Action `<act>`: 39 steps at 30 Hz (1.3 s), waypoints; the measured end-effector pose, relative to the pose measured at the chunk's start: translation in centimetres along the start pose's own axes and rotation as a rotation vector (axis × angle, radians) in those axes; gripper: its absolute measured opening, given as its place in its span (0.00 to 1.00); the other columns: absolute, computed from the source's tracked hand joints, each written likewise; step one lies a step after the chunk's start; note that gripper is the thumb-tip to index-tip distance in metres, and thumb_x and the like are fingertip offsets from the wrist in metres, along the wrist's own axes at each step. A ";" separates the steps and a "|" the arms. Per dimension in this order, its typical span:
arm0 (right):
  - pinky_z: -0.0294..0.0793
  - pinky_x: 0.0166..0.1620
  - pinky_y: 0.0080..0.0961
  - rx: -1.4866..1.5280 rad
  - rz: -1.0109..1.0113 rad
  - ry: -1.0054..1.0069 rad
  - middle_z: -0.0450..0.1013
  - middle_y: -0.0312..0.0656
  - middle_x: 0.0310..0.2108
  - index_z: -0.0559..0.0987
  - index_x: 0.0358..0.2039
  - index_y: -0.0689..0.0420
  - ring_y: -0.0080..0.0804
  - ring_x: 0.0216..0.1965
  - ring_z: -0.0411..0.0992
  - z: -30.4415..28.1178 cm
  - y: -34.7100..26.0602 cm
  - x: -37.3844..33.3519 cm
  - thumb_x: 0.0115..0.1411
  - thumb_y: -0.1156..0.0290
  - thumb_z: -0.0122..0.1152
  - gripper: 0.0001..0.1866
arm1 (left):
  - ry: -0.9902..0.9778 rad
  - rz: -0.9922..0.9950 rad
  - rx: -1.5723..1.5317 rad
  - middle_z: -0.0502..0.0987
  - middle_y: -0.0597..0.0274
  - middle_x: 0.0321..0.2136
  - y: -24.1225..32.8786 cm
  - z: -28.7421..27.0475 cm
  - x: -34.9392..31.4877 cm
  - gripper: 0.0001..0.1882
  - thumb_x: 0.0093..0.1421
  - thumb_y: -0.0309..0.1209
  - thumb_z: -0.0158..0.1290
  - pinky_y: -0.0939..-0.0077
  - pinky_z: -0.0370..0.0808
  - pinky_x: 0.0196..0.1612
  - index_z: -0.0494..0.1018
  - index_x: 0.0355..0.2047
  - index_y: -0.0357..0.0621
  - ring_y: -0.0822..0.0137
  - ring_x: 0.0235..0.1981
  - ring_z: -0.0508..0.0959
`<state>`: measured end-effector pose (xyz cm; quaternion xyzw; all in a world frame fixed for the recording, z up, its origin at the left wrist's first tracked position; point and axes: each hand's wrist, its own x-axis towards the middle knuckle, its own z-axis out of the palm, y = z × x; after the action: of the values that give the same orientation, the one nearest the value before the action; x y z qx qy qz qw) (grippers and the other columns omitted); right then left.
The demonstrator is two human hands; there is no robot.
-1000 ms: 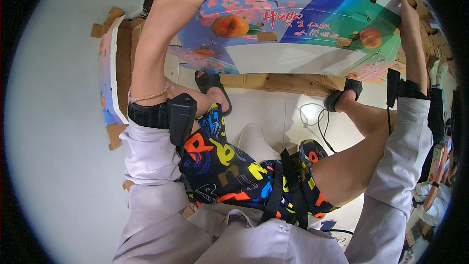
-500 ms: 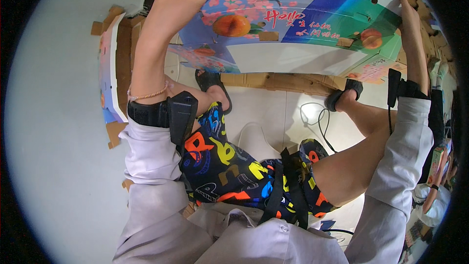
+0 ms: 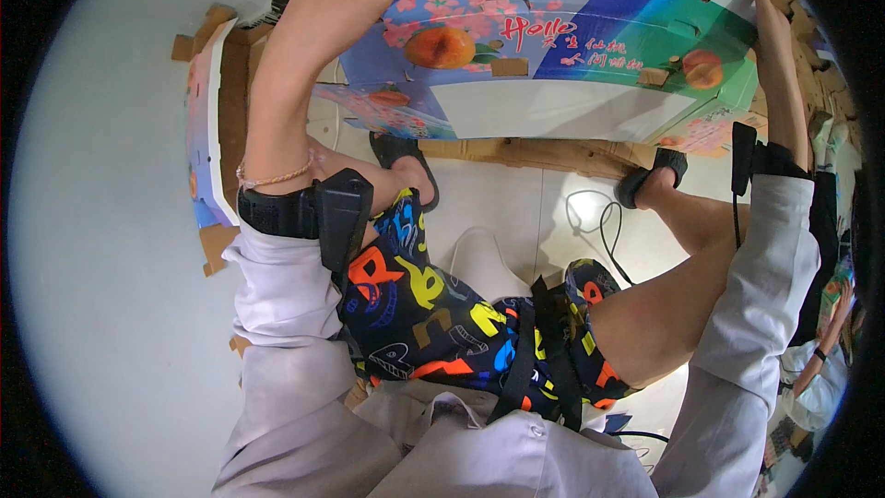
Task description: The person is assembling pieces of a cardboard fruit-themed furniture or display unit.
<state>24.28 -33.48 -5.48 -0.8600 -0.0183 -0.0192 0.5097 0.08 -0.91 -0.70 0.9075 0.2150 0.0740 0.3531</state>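
Observation:
A printed cardboard carton (image 3: 535, 109) spans the upper middle, tilted toward me. Its face carries peaches, pink blossoms and blue, green and white areas, with several punched holes and slots. My left hand (image 3: 336, 5) grips its left end, the thumb lying along the upper edge while the other fingers are mostly out of sight. At the opposite end my right hand (image 3: 771, 32) is closed on the side edge, seen from the back of the hand with its fingertips partly hidden. The carton's far side and inside are hidden.
On the left, by a pale wall (image 3: 111, 221), stands another printed carton (image 3: 207, 120) with brown flaps. Brown cardboard (image 3: 521, 154) lies beyond my feet. A black cable (image 3: 613, 231) loops on the tiled floor near my right foot. Another person (image 3: 816, 378) is at the far right.
The carton and both hands have barely moved. At the far right, the other person's arm and the box near it have shifted slightly.

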 end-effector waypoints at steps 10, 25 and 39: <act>0.61 0.51 0.31 -0.027 -0.005 -0.017 0.66 0.51 0.46 0.68 0.53 0.63 0.38 0.47 0.65 1.0 -1.1 -0.5 0.53 0.40 0.53 0.40 | -0.002 -0.134 0.037 0.74 0.47 0.37 0.2 -0.2 -0.1 0.22 0.56 0.39 0.54 0.71 0.70 0.42 0.70 0.42 0.31 0.61 0.40 0.74; 0.61 0.52 0.31 -0.033 0.034 -0.008 0.65 0.51 0.48 0.68 0.53 0.64 0.38 0.48 0.64 -0.5 -2.5 -2.1 0.52 0.40 0.53 0.40 | 0.159 0.249 -0.069 0.74 0.56 0.24 -0.4 0.2 0.6 0.19 0.52 0.42 0.56 0.75 0.68 0.32 0.73 0.29 0.34 0.68 0.28 0.71; 0.57 0.56 0.33 -0.008 -0.011 0.029 0.62 0.54 0.54 0.68 0.55 0.60 0.40 0.54 0.61 -2.1 -1.4 -5.0 0.52 0.43 0.54 0.38 | 0.103 0.324 0.294 0.76 0.49 0.22 1.4 0.2 -0.4 0.24 0.50 0.48 0.57 0.69 0.70 0.27 0.74 0.31 0.33 0.61 0.26 0.77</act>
<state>19.20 -34.75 -3.53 -0.8616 -0.0155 -0.0345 0.5061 0.22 -2.12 0.09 0.9670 0.0926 0.1437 0.1891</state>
